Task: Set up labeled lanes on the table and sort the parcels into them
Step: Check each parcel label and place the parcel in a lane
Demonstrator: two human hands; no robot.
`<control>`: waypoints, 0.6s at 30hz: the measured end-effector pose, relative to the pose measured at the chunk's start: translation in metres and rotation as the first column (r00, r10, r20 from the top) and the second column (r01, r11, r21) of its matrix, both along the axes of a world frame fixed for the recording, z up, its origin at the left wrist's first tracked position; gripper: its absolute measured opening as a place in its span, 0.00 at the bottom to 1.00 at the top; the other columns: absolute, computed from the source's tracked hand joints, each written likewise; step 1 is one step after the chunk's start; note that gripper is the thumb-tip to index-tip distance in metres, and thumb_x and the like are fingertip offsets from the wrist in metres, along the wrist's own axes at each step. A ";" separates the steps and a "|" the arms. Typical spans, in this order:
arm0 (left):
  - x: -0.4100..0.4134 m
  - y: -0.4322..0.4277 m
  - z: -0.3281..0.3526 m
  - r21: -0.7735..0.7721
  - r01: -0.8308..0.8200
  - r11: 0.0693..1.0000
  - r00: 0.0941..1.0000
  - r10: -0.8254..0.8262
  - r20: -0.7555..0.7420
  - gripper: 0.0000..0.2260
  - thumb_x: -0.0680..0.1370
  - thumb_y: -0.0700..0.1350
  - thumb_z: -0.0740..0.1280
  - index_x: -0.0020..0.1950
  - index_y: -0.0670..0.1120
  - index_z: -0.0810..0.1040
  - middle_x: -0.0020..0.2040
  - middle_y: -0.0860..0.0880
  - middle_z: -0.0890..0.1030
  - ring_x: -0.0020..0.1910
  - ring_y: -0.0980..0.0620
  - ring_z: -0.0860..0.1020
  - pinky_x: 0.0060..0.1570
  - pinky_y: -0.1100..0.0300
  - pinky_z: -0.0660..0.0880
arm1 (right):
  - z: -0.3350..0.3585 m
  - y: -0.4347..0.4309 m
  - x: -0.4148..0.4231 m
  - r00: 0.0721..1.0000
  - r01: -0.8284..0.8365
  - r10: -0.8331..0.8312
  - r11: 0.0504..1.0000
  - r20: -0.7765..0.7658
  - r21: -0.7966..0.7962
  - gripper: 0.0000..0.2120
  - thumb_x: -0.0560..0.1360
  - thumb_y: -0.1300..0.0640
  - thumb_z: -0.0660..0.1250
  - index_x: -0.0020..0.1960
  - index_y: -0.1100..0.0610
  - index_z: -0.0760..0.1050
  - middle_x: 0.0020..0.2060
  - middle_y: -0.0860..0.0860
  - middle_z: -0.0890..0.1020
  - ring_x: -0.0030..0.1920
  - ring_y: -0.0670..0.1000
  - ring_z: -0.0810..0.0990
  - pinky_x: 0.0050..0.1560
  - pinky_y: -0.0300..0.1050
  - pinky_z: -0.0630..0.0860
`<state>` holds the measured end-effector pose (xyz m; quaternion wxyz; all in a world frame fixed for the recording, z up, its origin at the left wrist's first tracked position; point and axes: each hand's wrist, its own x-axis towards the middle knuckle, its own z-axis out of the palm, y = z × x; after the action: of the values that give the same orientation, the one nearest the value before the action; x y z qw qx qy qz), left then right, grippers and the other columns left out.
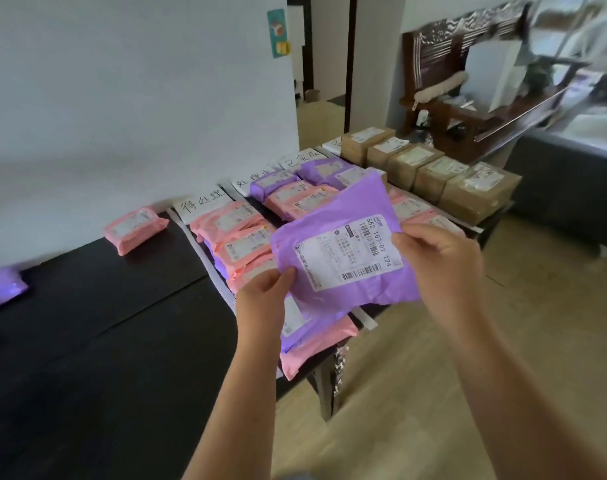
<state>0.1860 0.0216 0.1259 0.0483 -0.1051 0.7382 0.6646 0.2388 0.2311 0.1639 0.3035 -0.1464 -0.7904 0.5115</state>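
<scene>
Both hands hold a purple mailer parcel [343, 237] with a white shipping label above the black table [104, 334]. My left hand [260, 299] grips its lower left corner; my right hand [437, 258] pinches its right edge. Below it, white strips [205, 251] divide the table into lanes headed by handwritten paper labels [201, 204]. The lanes hold stacks of pink parcels [236, 237] and purple parcels [315, 168]. Brown cardboard boxes [433, 174] fill the far right lane.
One pink parcel [134, 228] and one purple parcel [2, 287] lie apart on the table's left part, by the white wall. A dark wooden bench [468, 98] stands behind the table and a grey sofa [572, 174] at the right. Wooden floor lies to the right.
</scene>
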 end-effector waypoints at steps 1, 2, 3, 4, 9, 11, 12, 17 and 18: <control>-0.001 0.010 -0.001 -0.001 -0.003 1.000 1.000 0.003 0.009 0.08 0.77 0.49 0.73 0.38 0.51 0.85 0.36 0.51 0.83 0.38 0.50 0.77 0.42 0.57 0.73 | -0.008 0.013 0.000 0.999 0.018 -0.018 1.000 0.026 -0.010 0.07 0.75 0.59 0.72 0.52 0.56 0.86 0.35 0.31 0.81 0.39 0.31 0.79 0.41 0.25 0.71; -0.003 0.020 -0.003 -0.002 -0.011 1.000 1.000 0.011 0.019 0.08 0.77 0.48 0.73 0.37 0.51 0.84 0.36 0.51 0.83 0.38 0.50 0.77 0.42 0.57 0.73 | -0.016 0.025 -0.001 0.998 0.030 -0.030 0.999 0.052 -0.017 0.07 0.75 0.59 0.72 0.52 0.56 0.86 0.33 0.30 0.81 0.39 0.31 0.79 0.41 0.24 0.71; -0.007 0.030 -0.004 -0.014 -0.017 1.000 0.999 0.017 0.031 0.08 0.77 0.48 0.73 0.37 0.52 0.84 0.36 0.52 0.83 0.38 0.50 0.78 0.41 0.59 0.74 | -0.023 0.035 -0.003 0.996 0.043 -0.041 0.999 0.077 -0.018 0.07 0.75 0.59 0.72 0.51 0.56 0.86 0.32 0.29 0.80 0.39 0.32 0.79 0.41 0.24 0.71; -0.011 0.041 -0.006 -0.033 -0.016 0.999 0.999 0.017 0.044 0.09 0.77 0.48 0.73 0.36 0.53 0.83 0.35 0.53 0.83 0.38 0.51 0.78 0.39 0.60 0.73 | -0.031 0.045 -0.007 0.993 0.060 -0.059 0.998 0.101 -0.010 0.06 0.75 0.58 0.72 0.51 0.56 0.86 0.31 0.30 0.80 0.39 0.34 0.79 0.40 0.25 0.71; -0.046 0.089 -0.023 -0.041 0.033 0.999 0.995 -0.029 0.092 0.10 0.77 0.45 0.72 0.41 0.38 0.83 0.34 0.46 0.76 0.35 0.48 0.69 0.38 0.56 0.66 | -0.059 0.093 -0.035 0.954 0.088 -0.097 0.995 0.283 0.044 0.07 0.76 0.55 0.71 0.53 0.52 0.84 0.39 0.45 0.85 0.42 0.49 0.83 0.44 0.47 0.78; -0.069 0.106 -0.032 -0.060 0.051 0.997 0.994 -0.045 0.098 0.10 0.77 0.44 0.72 0.40 0.39 0.82 0.35 0.44 0.73 0.36 0.48 0.68 0.39 0.56 0.64 | -0.064 0.109 -0.053 0.931 0.065 -0.076 0.997 0.357 0.042 0.11 0.76 0.55 0.71 0.58 0.51 0.82 0.41 0.46 0.85 0.44 0.51 0.83 0.47 0.52 0.80; -0.081 0.114 -0.036 -0.078 0.063 0.995 0.993 -0.055 0.103 0.10 0.77 0.44 0.72 0.39 0.40 0.81 0.34 0.43 0.73 0.36 0.48 0.68 0.39 0.56 0.64 | -0.066 0.117 -0.063 0.919 0.062 -0.076 0.997 0.387 0.047 0.13 0.76 0.55 0.71 0.60 0.51 0.81 0.42 0.46 0.85 0.44 0.51 0.83 0.48 0.53 0.80; -0.140 0.160 -0.050 -0.124 0.118 0.985 0.986 -0.102 0.129 0.09 0.77 0.46 0.72 0.39 0.44 0.84 0.27 0.53 0.75 0.30 0.50 0.71 0.35 0.59 0.67 | -0.066 0.159 -0.116 0.887 0.114 -0.121 0.993 0.445 0.044 0.09 0.76 0.57 0.71 0.54 0.48 0.77 0.41 0.46 0.83 0.45 0.54 0.82 0.46 0.54 0.80; -0.149 0.170 -0.050 -0.124 0.134 0.983 0.985 -0.118 0.129 0.07 0.76 0.46 0.72 0.43 0.43 0.85 0.28 0.53 0.77 0.30 0.51 0.72 0.36 0.58 0.69 | -0.065 0.168 -0.126 0.882 0.143 -0.152 0.988 0.446 0.053 0.09 0.75 0.57 0.72 0.51 0.46 0.75 0.40 0.45 0.83 0.46 0.54 0.82 0.47 0.56 0.80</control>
<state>0.0366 0.1916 0.0762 0.1280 -0.1010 0.7815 0.6022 0.1132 0.3991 0.0985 0.1523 -0.3173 -0.8303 0.4321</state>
